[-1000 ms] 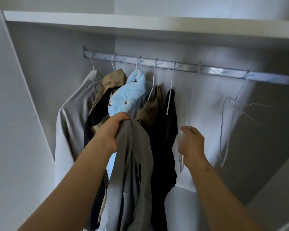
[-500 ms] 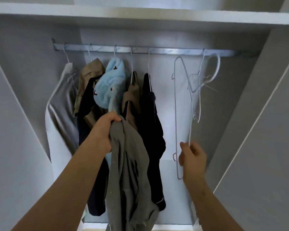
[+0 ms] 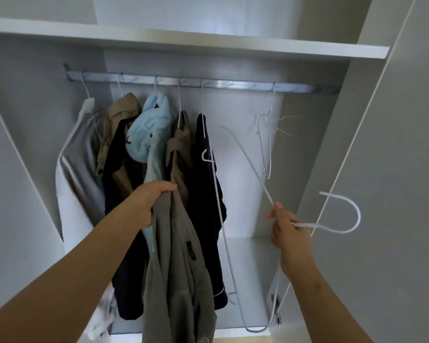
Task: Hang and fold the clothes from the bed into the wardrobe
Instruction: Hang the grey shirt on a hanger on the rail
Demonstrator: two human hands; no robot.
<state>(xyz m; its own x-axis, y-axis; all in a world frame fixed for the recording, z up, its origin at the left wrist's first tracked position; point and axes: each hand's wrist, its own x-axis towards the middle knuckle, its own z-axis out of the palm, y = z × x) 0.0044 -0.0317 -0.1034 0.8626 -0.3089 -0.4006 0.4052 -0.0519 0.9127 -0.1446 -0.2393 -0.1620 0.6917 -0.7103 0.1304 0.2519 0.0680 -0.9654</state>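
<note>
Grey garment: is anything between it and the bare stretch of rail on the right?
Nothing visible does. The grey garment hangs from the left hand in front of the hung clothes; the rail is bare between the dark garment and one empty hanger. The right hand holds a loose hanger.

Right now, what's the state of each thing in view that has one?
left hand, gripping the grey garment
grey garment, unhung, dangling from the left hand
right hand, holding the white hanger
white hanger, off the rail, empty
rail, carrying hung clothes and spare hangers
wardrobe, open
</note>
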